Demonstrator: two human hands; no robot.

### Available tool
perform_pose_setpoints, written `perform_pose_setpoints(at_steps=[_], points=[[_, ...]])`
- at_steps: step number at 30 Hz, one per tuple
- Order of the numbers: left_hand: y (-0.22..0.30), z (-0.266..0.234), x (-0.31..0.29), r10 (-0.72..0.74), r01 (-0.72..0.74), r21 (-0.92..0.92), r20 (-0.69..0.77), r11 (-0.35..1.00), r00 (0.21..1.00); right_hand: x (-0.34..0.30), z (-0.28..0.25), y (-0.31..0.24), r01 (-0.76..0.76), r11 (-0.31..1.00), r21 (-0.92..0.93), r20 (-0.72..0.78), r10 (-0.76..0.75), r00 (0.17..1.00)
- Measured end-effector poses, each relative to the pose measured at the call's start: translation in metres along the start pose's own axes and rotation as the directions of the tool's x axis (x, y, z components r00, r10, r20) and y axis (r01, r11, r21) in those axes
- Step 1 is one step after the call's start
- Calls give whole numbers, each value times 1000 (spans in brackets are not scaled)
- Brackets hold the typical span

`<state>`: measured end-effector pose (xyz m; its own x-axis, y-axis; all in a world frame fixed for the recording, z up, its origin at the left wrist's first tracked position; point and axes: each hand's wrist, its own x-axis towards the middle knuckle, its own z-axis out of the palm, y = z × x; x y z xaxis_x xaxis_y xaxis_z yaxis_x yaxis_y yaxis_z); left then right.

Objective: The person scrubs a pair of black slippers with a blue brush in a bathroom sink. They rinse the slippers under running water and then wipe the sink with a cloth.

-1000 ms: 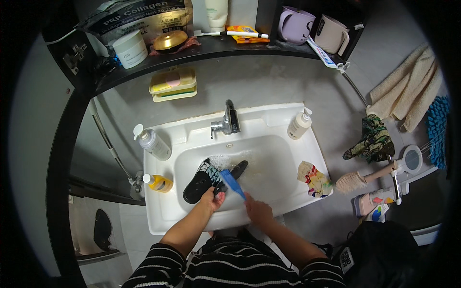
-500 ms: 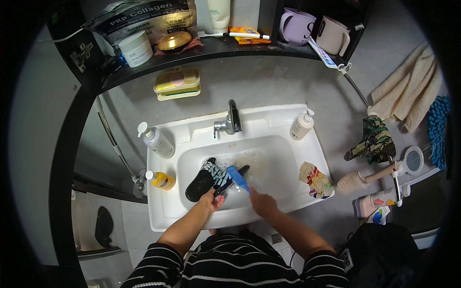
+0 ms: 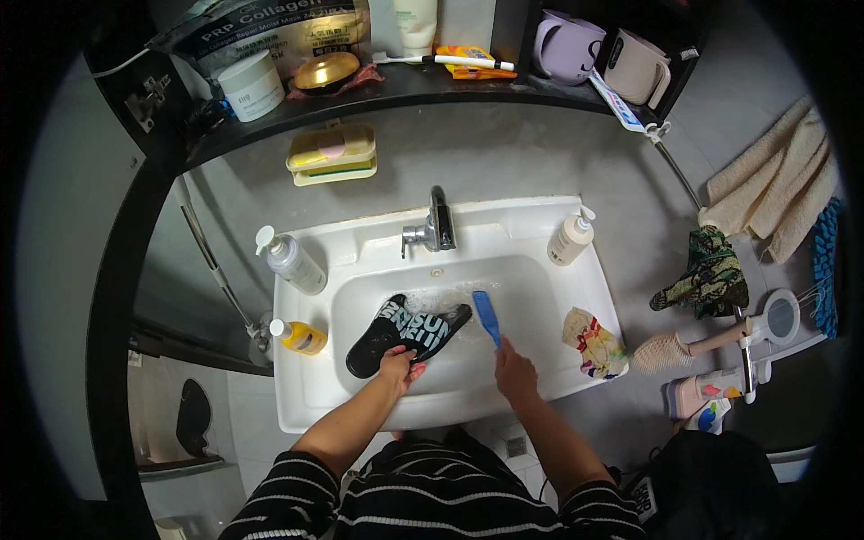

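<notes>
Two black slippers with pale lettering are in the white sink [image 3: 531, 310]. One slipper [image 3: 364, 354] lies at the basin's left side, partly covered by the other. My left hand [image 3: 400, 367] is closed on the near edge of the second slipper [image 3: 459, 318], which slants up to the right. To the right of that slipper, my right hand [image 3: 517, 367] grips a blue brush [image 3: 486, 313] by its handle. The brush head is apart from the slipper, over the basin. Whitish suds and wet patches show around the slippers.
A chrome faucet [image 3: 439, 220] stands at the back. Pump bottles [image 3: 295, 265] [image 3: 571, 237] and a yellow bottle [image 3: 301, 337] stand on the rim. A patterned cloth [image 3: 594, 344] lies at the right. Above hangs a dark shelf [image 3: 423, 90] with toiletries and cups; a soap box [image 3: 331, 155] is on the wall.
The brush in my right hand has moved right, off the slipper, uncovering its lettering. My left hand stays on the slipper.
</notes>
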<state>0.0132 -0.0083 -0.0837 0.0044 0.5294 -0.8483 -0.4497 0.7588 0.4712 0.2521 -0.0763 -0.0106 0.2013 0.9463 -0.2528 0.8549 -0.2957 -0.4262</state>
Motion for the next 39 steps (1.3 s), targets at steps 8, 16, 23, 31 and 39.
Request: perform_pose_setpoints(at_steps=[8,16,23,31,39], points=[[-10,15,-1,275,-247,368,-25,896,961,-19,20,-8,213,973,-92,-21,-215,976],[-9,11,-3,529,-390,677,1,624,848,-29,24,-24,307,942,-131,69,-301,951],[6,3,-25,719,-504,806,148,311,679,16,45,2,47,996,-78,50,-43,998],[22,1,-44,790,-617,764,491,-188,367,39,59,31,20,999,45,-8,-19,1000],[19,-5,-40,779,-586,765,530,-267,336,-45,13,-42,169,984,55,18,-170,985]])
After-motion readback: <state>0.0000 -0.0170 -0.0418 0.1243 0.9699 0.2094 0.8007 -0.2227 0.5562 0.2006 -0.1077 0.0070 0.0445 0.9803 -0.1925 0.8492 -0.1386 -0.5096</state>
